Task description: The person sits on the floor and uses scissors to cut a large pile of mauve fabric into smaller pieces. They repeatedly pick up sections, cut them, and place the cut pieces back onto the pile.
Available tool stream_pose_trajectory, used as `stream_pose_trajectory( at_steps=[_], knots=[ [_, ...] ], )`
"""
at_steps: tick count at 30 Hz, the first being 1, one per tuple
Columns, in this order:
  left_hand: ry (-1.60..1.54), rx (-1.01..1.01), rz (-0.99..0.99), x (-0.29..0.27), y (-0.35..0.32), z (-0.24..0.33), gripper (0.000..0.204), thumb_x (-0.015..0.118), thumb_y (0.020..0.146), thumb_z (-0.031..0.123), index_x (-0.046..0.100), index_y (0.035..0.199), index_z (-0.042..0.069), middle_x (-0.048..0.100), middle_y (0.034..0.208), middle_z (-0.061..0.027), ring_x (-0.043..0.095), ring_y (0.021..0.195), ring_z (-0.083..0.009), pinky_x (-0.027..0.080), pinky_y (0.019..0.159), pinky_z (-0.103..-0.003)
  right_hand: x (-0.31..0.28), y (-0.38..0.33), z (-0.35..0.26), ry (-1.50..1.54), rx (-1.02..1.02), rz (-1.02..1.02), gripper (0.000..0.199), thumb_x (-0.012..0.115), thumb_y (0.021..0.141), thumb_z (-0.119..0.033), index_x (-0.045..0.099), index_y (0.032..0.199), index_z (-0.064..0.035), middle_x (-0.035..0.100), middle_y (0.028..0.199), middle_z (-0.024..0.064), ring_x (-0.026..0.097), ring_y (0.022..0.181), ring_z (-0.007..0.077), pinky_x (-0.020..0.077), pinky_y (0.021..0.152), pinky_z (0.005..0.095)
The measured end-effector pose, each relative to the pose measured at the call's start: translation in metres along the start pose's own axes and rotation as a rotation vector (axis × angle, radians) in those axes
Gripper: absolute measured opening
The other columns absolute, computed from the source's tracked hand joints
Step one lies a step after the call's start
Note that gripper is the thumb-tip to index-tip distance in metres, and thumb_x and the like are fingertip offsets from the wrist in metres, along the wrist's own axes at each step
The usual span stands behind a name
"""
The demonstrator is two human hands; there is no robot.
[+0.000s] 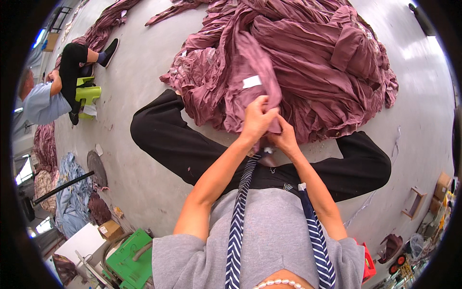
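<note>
Between my spread legs lies a big heap of mauve fabric (308,62), crumpled and folded over itself. A strip of it, with a white label (251,82) on it, runs down to my hands. My left hand (258,118) pinches the edge of this strip, fingers closed. Just right of it and slightly lower, my right hand (285,137) also grips the fabric edge, fingers curled round it. The two hands almost touch. Part of the strip is smeared by motion, and the fingertips are partly hidden in the cloth.
At left another person (45,98) sits on a green stool (88,98). Light blue cloth (73,192) lies piled at lower left, near a green machine (131,260). A small wooden frame (414,202) stands on the grey floor at right, by boxes and clutter.
</note>
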State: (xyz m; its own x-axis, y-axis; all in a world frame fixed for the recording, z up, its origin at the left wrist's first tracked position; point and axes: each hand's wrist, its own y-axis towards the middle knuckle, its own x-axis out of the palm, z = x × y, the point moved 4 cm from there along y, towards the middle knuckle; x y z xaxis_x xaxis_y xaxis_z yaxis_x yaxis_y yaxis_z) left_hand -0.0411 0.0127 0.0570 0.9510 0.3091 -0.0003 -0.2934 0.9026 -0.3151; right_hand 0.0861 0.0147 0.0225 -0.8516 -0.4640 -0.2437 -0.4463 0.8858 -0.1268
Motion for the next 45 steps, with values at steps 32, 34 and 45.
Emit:
stream_pose_trajectory(
  at_steps=[32, 34, 45],
  knots=[
    [0.32, 0.4, 0.051, 0.033, -0.04, -0.014, 0.057, 0.07, 0.065, 0.012, 0.05, 0.119, 0.005, 0.054, 0.114, -0.0129, 0.051, 0.108, -0.0296, 0.041, 0.093, -0.036, -0.106, 0.041, -0.036, 1.337, 0.249, 0.432, 0.032, 0.046, 0.09, -0.018, 0.053, 0.115, -0.0011, 0.058, 0.114, 0.0142, 0.058, 0.102, 0.0299, 0.0459, 0.092, 0.0454],
    [0.227, 0.355, 0.061, 0.028, -0.039, -0.011, 0.046, 0.063, 0.068, 0.005, 0.053, 0.113, 0.004, 0.057, 0.109, -0.012, 0.054, 0.103, -0.0285, 0.043, 0.09, -0.034, -0.103, 0.035, -0.034, 1.308, 0.285, 0.494, 0.033, 0.043, 0.09, -0.018, 0.052, 0.117, -0.0011, 0.057, 0.118, 0.0145, 0.056, 0.105, 0.0308, 0.0435, 0.094, 0.0458],
    [-0.775, -0.01, -0.137, 0.039, -0.006, 0.027, 0.037, 0.065, 0.083, 0.012, 0.053, 0.117, 0.004, 0.059, 0.088, -0.0002, 0.053, 0.073, -0.0061, 0.042, 0.06, -0.019, -0.072, 0.017, -0.001, 1.392, 0.204, 0.167, 0.041, 0.041, 0.092, -0.026, 0.048, 0.122, 0.0012, 0.054, 0.121, 0.0169, 0.054, 0.11, 0.0319, 0.0428, 0.096, 0.0448]
  ],
)
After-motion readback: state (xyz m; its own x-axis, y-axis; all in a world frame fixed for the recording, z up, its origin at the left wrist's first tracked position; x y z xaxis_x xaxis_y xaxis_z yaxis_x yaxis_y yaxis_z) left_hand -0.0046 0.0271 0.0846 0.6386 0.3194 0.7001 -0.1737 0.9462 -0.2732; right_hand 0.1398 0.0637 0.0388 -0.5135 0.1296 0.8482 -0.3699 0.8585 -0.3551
